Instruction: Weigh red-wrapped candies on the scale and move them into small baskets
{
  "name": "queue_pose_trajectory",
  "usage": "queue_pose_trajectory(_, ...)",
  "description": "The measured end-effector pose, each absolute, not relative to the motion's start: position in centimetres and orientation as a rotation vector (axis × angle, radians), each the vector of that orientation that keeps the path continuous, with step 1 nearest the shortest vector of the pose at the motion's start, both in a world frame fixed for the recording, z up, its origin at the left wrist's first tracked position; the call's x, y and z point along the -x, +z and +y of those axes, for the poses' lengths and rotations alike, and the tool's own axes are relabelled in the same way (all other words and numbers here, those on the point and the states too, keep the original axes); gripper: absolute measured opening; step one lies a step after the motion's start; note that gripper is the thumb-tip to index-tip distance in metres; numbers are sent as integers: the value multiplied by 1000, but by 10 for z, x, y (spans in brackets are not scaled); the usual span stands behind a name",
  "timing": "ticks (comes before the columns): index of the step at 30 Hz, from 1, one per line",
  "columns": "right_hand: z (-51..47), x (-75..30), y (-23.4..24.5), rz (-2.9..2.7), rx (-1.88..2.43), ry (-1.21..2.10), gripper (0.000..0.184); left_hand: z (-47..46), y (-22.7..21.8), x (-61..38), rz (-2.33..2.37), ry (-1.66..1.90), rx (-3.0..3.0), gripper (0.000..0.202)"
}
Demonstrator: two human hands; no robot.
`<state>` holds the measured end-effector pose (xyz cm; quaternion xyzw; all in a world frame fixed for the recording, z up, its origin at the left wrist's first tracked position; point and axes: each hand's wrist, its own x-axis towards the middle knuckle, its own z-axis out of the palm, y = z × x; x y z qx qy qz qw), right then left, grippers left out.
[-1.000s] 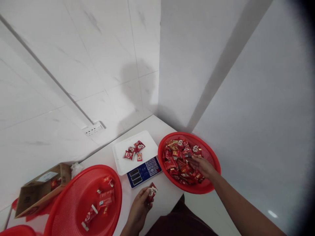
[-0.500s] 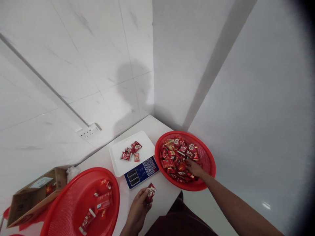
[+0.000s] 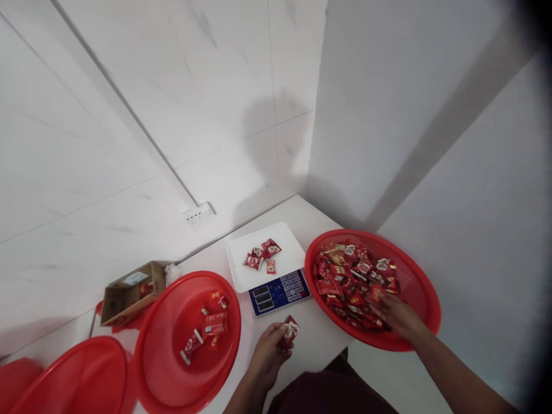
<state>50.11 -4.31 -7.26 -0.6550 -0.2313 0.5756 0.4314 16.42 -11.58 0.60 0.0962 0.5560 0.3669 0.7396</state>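
Observation:
My left hand (image 3: 268,352) pinches a small red-and-white wrapped candy (image 3: 290,330) above the table, in front of the scale. Over at the right, my right hand (image 3: 399,315) reaches into a red plastic basket (image 3: 425,287) heaped with wrapped candies (image 3: 345,273). Its thumb and fingers close on a red candy packet (image 3: 374,294) at the top of the heap. Between the baskets stands a digital scale (image 3: 280,294) with a white pan (image 3: 245,276). Several red candies (image 3: 263,254) lie on that pan.
Left of the scale, another red basket (image 3: 159,356) holds a few wrapped packets (image 3: 214,323). Behind it sits an open cardboard box (image 3: 118,302). More red baskets (image 3: 81,379) stand at the lower left. Walls meet behind the white table (image 3: 302,210), with a socket strip (image 3: 199,214) low on one.
The view has swung left, so everything sits further right. My right hand has lifted slightly within the heap and now has a red packet in its fingers. My left hand keeps its candy.

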Motion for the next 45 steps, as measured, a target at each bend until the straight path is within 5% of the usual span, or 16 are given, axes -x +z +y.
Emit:
queue_pose_trajectory(6, -50, -458, -28, -283, 1393, 1719, 10, -115, 15, -164, 1158, 770, -238, 31)
queue_pose_trajectory(14, -63, -382, 12, -705, 1360, 1988, 25, -121, 25, -161, 1013, 726, -204, 29)
queue_pose_trajectory(21, -83, -343, 16, -1172, 1339, 2168, 43, -126, 19, -153, 1085, 674, -218, 34)
queue_pose_trajectory(29, -95, -313, 24, -1505, 1286, 2152, 44, -134, 6, -156, 1091, 585, -535, 38)
queue_pose_trajectory(45, -83, -309, -5, -1201, 1432, 2119, 37, -140, -1, -145, 1238, 682, -549, 44)
